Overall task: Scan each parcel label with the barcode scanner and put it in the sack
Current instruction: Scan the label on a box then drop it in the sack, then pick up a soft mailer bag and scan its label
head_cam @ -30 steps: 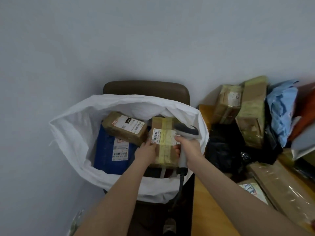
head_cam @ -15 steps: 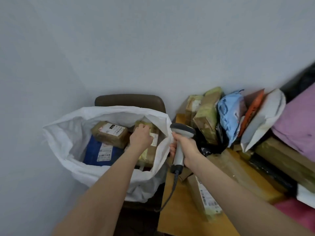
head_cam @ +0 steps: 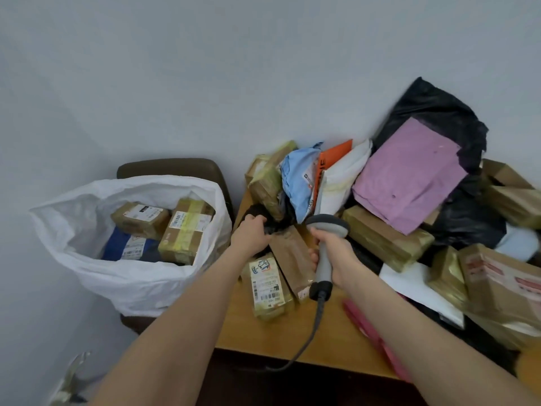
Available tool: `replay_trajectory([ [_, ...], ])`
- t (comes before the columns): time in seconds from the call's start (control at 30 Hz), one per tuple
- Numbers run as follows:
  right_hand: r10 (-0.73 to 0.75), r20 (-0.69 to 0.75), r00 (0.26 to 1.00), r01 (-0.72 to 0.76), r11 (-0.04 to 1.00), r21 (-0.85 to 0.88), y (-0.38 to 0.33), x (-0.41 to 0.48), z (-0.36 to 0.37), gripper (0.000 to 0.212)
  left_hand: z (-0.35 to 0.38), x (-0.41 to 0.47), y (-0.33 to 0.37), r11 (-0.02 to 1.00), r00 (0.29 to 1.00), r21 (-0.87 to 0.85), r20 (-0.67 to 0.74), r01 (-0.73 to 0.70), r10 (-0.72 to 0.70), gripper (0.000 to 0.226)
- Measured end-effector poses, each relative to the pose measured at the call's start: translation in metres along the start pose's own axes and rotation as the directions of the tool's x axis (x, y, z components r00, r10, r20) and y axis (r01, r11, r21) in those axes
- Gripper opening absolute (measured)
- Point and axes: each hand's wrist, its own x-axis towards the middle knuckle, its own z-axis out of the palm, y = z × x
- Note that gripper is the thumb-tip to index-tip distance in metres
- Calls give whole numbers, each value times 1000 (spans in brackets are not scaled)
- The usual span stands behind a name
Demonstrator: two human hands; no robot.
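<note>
A white sack [head_cam: 87, 218] stands open on a brown chair at the left, with a taped brown box [head_cam: 184, 230], a second brown box [head_cam: 140, 219] and a blue parcel [head_cam: 117, 244] inside. My left hand [head_cam: 251, 234] grips a black soft parcel [head_cam: 270, 225] at the near edge of the pile on the table. My right hand [head_cam: 333, 250] holds the grey barcode scanner [head_cam: 326, 230] upright, head pointing away, cable trailing down over the table edge. A brown labelled box [head_cam: 268, 285] lies on the table just below my left hand.
The wooden table [head_cam: 278, 335] carries a heap of parcels: a pink mailer [head_cam: 409, 177], black bags [head_cam: 439, 112], a light blue bag [head_cam: 301, 177], a white mailer [head_cam: 342, 177] and several brown boxes [head_cam: 386, 238]. The chair back [head_cam: 169, 167] touches the grey wall. A pink item [head_cam: 369, 329] lies near the table front.
My left hand let go of the taped box in the sack and moved right onto the black parcel. The view swung right; my right hand with the scanner moved over the table.
</note>
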Motion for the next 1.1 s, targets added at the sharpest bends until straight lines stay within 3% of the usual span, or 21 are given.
replay_trajectory([
  [0.17,-32,-106,994,32,999,-4,-5,5,-46,26,40,-11,25,999,993,-20,111,35,-32,57],
  [0.3,-64,-178,982,67,998,12,-12,8,-59,21,56,-3,41,998,994,-65,113,9,-1,60],
  [0.53,-164,-275,947,191,979,72,-54,6,-96,21,44,35,123,956,980,-225,24,-190,200,58],
  [0.73,-206,-360,910,272,951,143,-98,18,-151,19,44,77,221,884,944,-353,7,-306,330,81],
  [0.93,-209,-367,906,304,926,223,-142,52,-210,17,35,160,297,900,966,-357,-28,-250,257,114],
  [1.1,-188,-340,921,285,922,263,-169,70,-249,17,41,197,326,943,992,-314,26,-108,122,122],
])
